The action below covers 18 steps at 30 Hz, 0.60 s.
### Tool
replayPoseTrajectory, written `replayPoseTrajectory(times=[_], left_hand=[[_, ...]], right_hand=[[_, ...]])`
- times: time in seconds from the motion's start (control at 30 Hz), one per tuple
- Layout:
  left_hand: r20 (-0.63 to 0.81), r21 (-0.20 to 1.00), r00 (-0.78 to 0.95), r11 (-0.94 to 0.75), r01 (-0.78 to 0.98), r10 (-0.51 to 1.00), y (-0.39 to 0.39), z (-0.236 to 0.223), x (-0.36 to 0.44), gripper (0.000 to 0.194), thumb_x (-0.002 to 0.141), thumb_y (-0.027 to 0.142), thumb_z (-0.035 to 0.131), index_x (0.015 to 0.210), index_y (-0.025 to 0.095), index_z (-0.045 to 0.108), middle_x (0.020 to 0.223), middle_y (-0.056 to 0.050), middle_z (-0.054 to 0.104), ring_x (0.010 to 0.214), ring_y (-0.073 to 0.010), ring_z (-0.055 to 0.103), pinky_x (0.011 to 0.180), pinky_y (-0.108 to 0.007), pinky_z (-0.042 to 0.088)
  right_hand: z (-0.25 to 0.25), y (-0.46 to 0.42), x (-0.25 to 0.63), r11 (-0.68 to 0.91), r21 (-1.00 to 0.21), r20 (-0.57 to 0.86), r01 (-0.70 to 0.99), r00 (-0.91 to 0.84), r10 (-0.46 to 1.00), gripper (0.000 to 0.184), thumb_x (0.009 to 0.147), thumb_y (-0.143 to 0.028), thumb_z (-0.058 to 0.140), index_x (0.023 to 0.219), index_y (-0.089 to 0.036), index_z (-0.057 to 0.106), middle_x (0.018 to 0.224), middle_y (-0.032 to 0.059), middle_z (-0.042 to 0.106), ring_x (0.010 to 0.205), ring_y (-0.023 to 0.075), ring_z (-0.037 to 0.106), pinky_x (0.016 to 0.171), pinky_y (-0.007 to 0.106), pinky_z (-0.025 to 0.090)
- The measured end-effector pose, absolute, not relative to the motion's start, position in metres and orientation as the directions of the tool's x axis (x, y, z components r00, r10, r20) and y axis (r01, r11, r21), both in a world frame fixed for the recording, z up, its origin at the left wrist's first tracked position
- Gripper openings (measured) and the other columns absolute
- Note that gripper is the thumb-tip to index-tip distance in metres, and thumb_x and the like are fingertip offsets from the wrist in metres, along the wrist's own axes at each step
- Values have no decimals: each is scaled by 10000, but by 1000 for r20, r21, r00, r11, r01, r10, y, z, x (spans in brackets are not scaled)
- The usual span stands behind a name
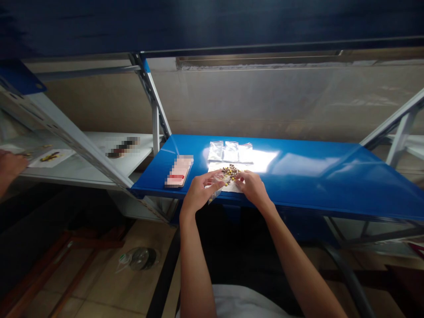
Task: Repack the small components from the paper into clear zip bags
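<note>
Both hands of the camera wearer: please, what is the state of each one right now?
Left hand: holding a clear plastic bag.
Right hand: at the small dark and yellow pieces; whether its grip is closed on one cannot be told.

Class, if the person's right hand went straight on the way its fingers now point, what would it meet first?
The right hand would likely meet the pile of small yellow-and-dark pieces first, just beyond its fingers; whether they already touch is unclear.

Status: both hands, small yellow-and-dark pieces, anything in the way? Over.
Left hand holding small clear plastic bag. Right hand at the pieces, piled on white sheet. Three clear plastic packets beyond, not between hands and pieces.
</note>
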<state>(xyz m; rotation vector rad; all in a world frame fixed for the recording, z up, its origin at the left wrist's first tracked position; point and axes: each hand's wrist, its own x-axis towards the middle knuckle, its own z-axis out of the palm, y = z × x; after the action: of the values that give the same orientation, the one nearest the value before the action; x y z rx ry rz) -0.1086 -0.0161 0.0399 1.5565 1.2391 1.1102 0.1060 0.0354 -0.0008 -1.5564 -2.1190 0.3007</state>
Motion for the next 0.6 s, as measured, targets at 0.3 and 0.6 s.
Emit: replayPoseTrajectory(times=[0.3,0.6], left_hand=[[136,956,119,-162,244,983,-14,36,-110,614,847,520,762,1362,195,686,1179,-106,768,1076,-274,704,976,-379,546],[169,945,183,-212,248,968,-20,50,-102,549,870,501,740,1329,203,707,1113,-83,779,1001,-252,722,920,-351,559]], right_hand=[[2,38,101,383,-412,302,827,-272,914,217,988,-193,520,870,-181,702,943,114,709,802,209,631,619,279,376],[68,26,90,659,-625,440,418,-509,740,223,979,-280,577,934,-200,780,803,43,712,697,161,588,645,279,424]])
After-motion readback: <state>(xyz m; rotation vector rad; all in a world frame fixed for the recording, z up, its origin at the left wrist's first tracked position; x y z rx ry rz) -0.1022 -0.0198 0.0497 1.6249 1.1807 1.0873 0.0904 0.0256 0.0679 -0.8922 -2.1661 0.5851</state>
